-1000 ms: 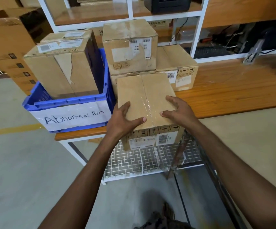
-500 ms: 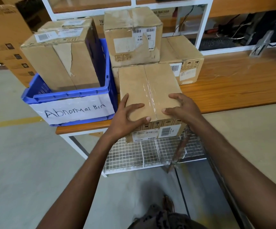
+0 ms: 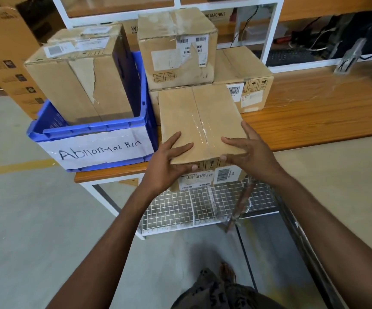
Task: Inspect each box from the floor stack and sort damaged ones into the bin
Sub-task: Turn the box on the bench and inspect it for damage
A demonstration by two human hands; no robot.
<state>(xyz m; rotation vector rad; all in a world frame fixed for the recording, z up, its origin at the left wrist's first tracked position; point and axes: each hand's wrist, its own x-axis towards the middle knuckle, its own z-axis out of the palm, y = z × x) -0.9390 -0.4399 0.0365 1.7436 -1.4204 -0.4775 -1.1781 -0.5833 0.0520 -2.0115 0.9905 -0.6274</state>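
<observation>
done: torn box [image 3: 80, 85] already in bin [image 3: 91, 130] | now: left hand [image 3: 169, 161] + right hand [image 3: 247, 152] clamp near end of taped box [image 3: 198, 121] at tabletop [image 3: 314, 112] edge, beside bin | todo: floor stack unseen, dunno

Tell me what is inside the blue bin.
A cardboard box with torn front tape stands in the blue bin. The bin's floor and anything behind the box are covered.

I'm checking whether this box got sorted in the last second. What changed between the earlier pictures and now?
Almost nothing. The left hand and right hand keep gripping the near end of the taped box, which stays at the table edge beside the blue bin. Only the left fingertips crept slightly over its near edge. The bin's contents and the stacked boxes are unchanged.
</observation>
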